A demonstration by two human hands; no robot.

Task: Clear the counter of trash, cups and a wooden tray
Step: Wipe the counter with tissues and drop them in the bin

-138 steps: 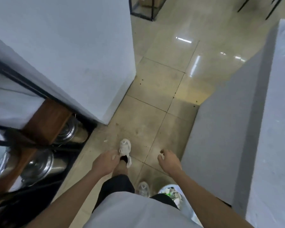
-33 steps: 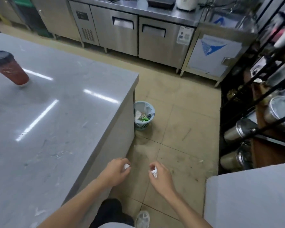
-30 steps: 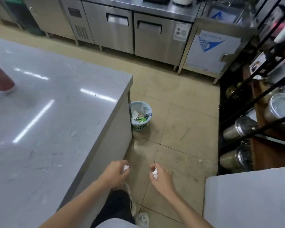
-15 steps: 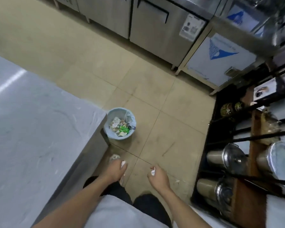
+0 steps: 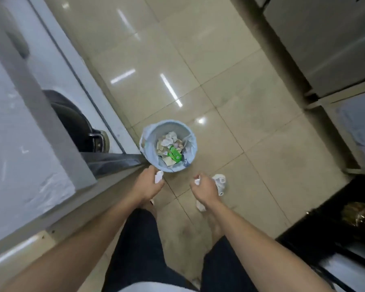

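Beside the table's corner, on the tiled floor: a pale blue bin (image 5: pixel 168 146) with a liner, partly filled with crumpled paper and a green wrapper (image 5: pixel 175 153).
Viewpoint: head camera looks straight down; both forearms reach forward over the person's dark shorts.
Left hand (image 5: pixel 150 184): grip closed on a small white paper wad (image 5: pixel 158 177); the wad sits just at the bin's near rim, not yet over the opening.
Right hand (image 5: pixel 204 189): grip closed on a second white scrap (image 5: pixel 197 181), held near the bin but to its right, over bare floor.
Shoe (image 5: pixel 219 182): white, partly hidden behind the right hand; not trash.
Table (image 5: pixel 13 127): grey top along the left edge of view; only a strip shows, and no cups or tray are visible on that strip.
Done, judged: two pieces of trash are off the table and carried to the bin.
Left, judged: both wads need releasing into the bin; cups and the wooden tray are out of view, so their status cannot be told.
Risk, judged: right wad may miss unless moved left first.
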